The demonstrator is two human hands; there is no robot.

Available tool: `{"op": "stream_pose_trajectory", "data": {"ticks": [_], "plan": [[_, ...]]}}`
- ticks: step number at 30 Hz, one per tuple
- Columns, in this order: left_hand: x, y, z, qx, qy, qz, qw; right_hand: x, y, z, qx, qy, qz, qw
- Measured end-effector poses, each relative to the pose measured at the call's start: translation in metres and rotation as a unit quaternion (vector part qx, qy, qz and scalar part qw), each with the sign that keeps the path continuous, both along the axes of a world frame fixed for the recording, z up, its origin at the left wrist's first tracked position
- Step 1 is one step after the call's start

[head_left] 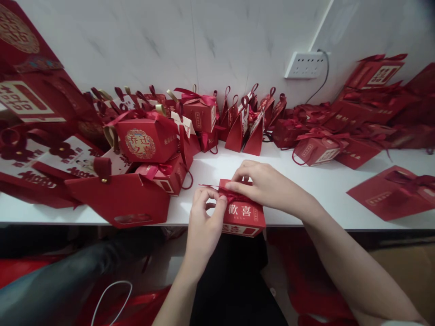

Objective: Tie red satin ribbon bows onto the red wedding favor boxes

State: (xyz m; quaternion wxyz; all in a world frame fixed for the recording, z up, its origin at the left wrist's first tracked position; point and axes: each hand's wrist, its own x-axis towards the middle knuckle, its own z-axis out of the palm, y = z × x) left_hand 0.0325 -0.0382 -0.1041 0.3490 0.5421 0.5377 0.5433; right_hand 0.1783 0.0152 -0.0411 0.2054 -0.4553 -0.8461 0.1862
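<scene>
A small red gift box (244, 219) with pale Chinese characters on its top sits at the table's front edge, its near end slightly over the edge. Across its top runs a dark red ribbon (234, 197), and a thin tail of it sticks out to the left. My left hand (205, 222) is at the box's left side, thumb and forefinger pinched on the ribbon. From the right, my right hand (263, 181) rests over the far part of the box with curled fingers, its thumb or fingertip pressing at the ribbon. The ribbon between my fingers is partly hidden.
Red gift boxes (147, 139) are stacked on the left, beside a larger red handled box (118, 199). Several upright boxes with loops (254, 136) line the wall. More ribboned boxes (321, 147) fill the right, with one (394, 192) near the front. A socket (304, 64) has a cable.
</scene>
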Motion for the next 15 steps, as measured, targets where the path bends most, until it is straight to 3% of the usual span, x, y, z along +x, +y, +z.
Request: {"op": "stream_pose_trajectory", "data": {"ticks": [4, 10, 15], "plan": [[-0.001, 0.0, 0.0, 0.0, -0.006, -0.004, 1.0, -0.003, 0.007, 0.0, -0.056, -0.003, 0.038, 0.998], [-0.003, 0.0, -0.001, 0.002, -0.018, -0.013, 1.0, -0.006, 0.007, -0.003, -0.073, 0.012, -0.008, 0.997], [-0.01, 0.004, 0.002, 0.005, 0.014, -0.059, 0.998, 0.006, -0.005, -0.001, 0.01, 0.058, 0.003, 0.998]]}}
